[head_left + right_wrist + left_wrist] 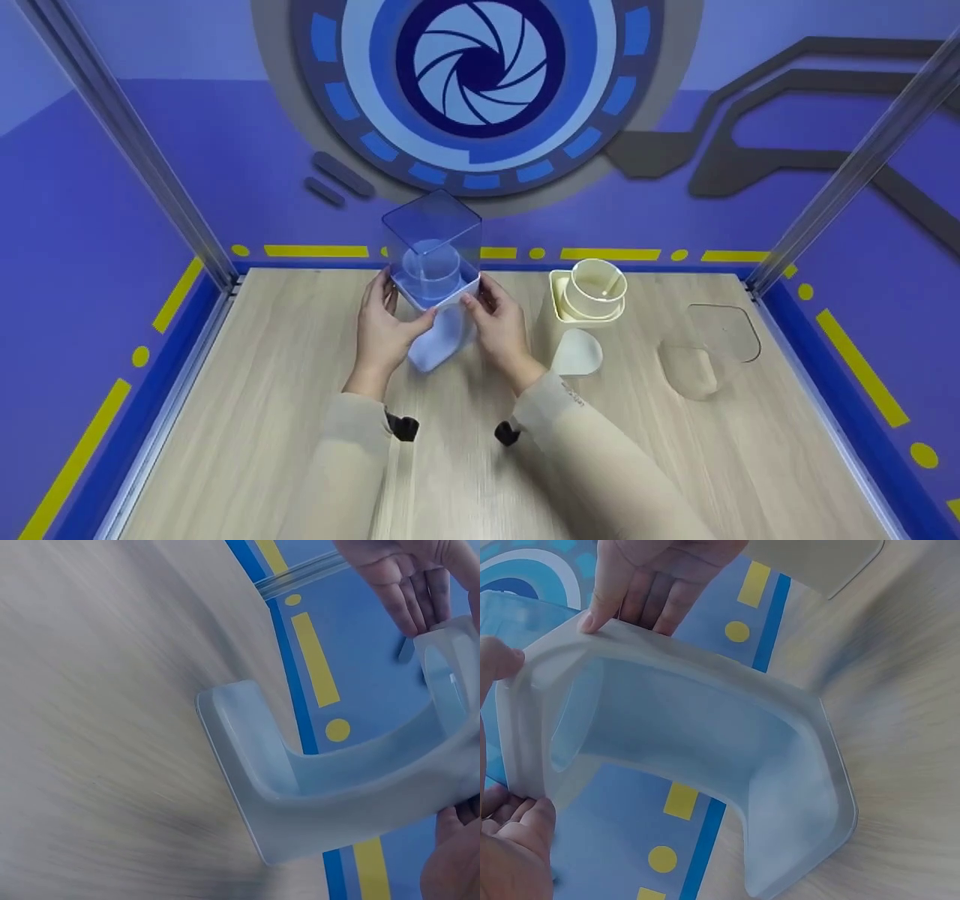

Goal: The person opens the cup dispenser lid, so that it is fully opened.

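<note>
A light blue dispenser stand with a curved tray at its foot is upright in the middle of the table. On its top sits a see-through blue square tank, and a round cup-like part shows through its walls. My left hand grips the stand's upper rim from the left, thumb on the front. From the right, my right hand holds the same rim, thumb also in front. Both wrist views show the stand's hollow front and its tray, with fingers at the top edge.
To the right stands a cream dispenser stand with a round cream cup on top. Farther right, a clear colourless tank lies on the wooden table. Blue panels and metal posts bound the table.
</note>
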### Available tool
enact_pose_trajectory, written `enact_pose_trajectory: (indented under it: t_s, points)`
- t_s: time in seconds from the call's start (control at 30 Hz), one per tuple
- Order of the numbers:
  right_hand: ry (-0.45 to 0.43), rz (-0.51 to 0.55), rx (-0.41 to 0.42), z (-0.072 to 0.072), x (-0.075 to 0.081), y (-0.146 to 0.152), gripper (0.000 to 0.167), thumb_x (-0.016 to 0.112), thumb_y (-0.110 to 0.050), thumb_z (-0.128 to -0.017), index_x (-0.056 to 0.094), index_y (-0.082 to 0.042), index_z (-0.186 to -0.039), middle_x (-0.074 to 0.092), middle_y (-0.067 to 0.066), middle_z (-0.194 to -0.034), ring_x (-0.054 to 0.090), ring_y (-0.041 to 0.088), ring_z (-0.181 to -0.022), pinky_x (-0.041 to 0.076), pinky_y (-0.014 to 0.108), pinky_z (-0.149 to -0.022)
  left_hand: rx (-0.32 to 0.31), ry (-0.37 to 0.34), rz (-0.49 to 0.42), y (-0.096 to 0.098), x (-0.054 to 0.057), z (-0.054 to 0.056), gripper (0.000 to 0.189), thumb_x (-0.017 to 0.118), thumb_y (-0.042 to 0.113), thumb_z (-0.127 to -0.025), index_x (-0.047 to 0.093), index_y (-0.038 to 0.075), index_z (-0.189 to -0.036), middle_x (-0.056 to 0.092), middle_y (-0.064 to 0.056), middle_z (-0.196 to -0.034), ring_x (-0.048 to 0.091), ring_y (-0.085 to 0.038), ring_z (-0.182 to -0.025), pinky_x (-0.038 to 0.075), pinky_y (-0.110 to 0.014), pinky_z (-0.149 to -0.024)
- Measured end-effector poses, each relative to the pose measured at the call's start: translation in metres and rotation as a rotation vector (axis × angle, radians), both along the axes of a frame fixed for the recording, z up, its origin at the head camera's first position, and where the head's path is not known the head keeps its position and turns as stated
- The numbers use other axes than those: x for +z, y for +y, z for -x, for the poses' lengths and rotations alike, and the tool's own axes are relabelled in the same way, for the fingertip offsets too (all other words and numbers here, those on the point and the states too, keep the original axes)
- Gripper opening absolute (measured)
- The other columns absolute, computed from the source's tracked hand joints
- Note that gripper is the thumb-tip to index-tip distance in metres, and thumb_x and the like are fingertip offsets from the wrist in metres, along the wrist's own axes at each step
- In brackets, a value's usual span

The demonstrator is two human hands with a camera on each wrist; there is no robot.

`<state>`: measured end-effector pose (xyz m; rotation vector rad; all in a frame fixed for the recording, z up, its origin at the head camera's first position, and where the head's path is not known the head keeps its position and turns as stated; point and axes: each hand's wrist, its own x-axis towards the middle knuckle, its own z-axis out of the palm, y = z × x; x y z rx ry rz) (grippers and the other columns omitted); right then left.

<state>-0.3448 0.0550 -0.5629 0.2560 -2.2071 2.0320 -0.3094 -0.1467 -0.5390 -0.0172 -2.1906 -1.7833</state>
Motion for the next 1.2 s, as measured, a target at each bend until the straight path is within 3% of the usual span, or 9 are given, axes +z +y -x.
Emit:
enact_pose_trajectory:
  t_s: [0.33, 0.67, 0.87, 1.03, 1.2]
  points:
    - [0.037, 0.03, -0.061, -0.015, -0.005, 0.0, 0.049, 0.081, -0.012, -0.105, 0.066, 0.003, -0.149, 0.072, 0.024, -0.146, 0.071, 0.038, -0.139, 0.062, 0.045, -0.121, -0.031, -0.026, 0.007, 0.001, -0.002, -0.003, 0.112, 0.096, 0.006, -0.085, 0.03, -0.006, -0.174, 0.035, -0.028, -0.178, 0.04, -0.043, -0.169, 0.037, -0.043, -0.141]
    - [0.049, -0.014, -0.141, -0.034, -0.008, -0.006, 0.041, 0.088, -0.016, -0.1, 0.071, 0.0, -0.132, 0.077, 0.02, -0.129, 0.075, 0.032, -0.121, 0.068, 0.036, -0.105, -0.044, -0.04, 0.046, 0.001, -0.002, -0.007, 0.12, 0.102, 0.02, -0.085, 0.028, 0.002, -0.178, 0.036, -0.022, -0.18, 0.037, -0.039, -0.171, 0.036, -0.043, -0.141]
    - [0.08, -0.01, -0.173, -0.038, -0.007, -0.009, 0.039, 0.09, -0.014, -0.098, 0.071, 0.003, -0.128, 0.077, 0.022, -0.126, 0.078, 0.036, -0.119, 0.068, 0.048, -0.109, -0.084, -0.034, 0.025, 0.0, -0.001, -0.009, 0.121, 0.1, 0.023, -0.089, 0.023, 0.003, -0.179, 0.03, -0.017, -0.187, 0.035, -0.035, -0.173, 0.036, -0.039, -0.14]
    - [0.089, -0.019, -0.13, -0.036, -0.005, -0.002, 0.041, 0.091, -0.017, -0.097, 0.07, 0.002, -0.128, 0.077, 0.022, -0.126, 0.078, 0.035, -0.117, 0.067, 0.054, -0.11, -0.104, -0.029, 0.008, 0.0, -0.001, -0.012, 0.119, 0.098, 0.026, -0.09, 0.023, 0.004, -0.179, 0.027, -0.014, -0.188, 0.035, -0.034, -0.172, 0.037, -0.037, -0.138]
    - [0.073, -0.007, -0.023, -0.033, -0.005, 0.014, 0.038, 0.084, -0.014, -0.103, 0.069, 0.002, -0.133, 0.073, 0.022, -0.127, 0.071, 0.025, -0.113, 0.066, 0.04, -0.104, -0.156, -0.021, 0.008, -0.003, 0.001, -0.015, 0.114, 0.097, 0.026, -0.091, 0.028, 0.007, -0.179, 0.031, -0.012, -0.186, 0.038, -0.034, -0.171, 0.039, -0.042, -0.138]
